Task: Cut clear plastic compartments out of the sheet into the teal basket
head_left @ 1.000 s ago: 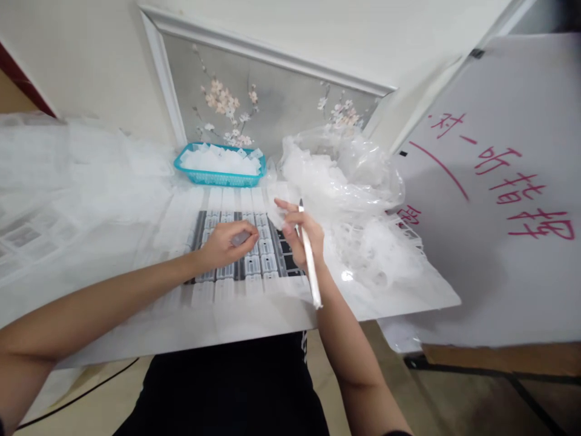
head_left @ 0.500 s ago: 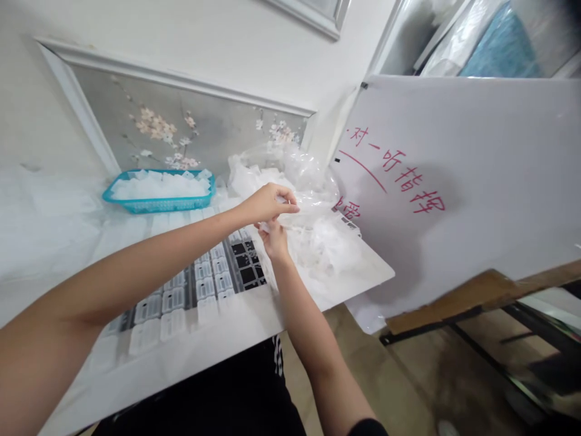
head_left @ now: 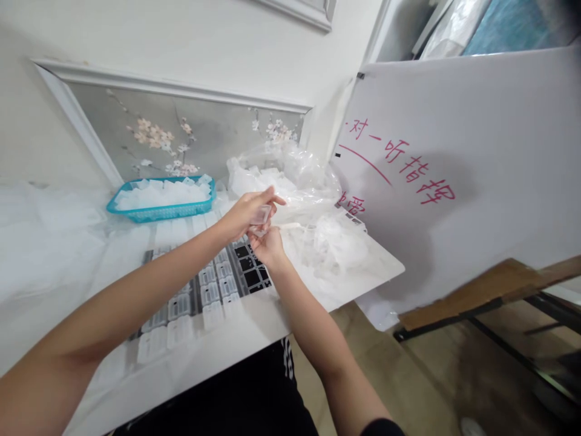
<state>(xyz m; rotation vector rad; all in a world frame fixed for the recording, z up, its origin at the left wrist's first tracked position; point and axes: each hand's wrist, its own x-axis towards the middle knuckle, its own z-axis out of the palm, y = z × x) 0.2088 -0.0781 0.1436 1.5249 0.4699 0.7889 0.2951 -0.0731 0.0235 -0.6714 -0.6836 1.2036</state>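
My left hand (head_left: 245, 215) has its fingers closed round a small clear plastic box (head_left: 261, 215), square-rimmed. Just below, my right hand (head_left: 269, 247) is closed with its fingertips at a second clear plastic piece (head_left: 258, 231); whether the two pieces are joined I cannot tell. Beneath both hands lies a dark tray (head_left: 247, 275) with black compartments. Rows of translucent plastic boxes (head_left: 209, 293) fill its left part. Behind the hands, a clear plastic bag (head_left: 313, 175) holds white translucent pieces.
A blue basket (head_left: 181, 209) heaped with translucent pieces stands at the back left. Crumpled clear film (head_left: 331, 242) lies on the white table (head_left: 254, 324) to the right. Past the table's right corner leans a whiteboard (head_left: 499, 139) with red writing.
Both hands have drawn slightly left, away from the bag. The clear box now shows in my left hand, whose fingers have curled in. The view has shifted a little.
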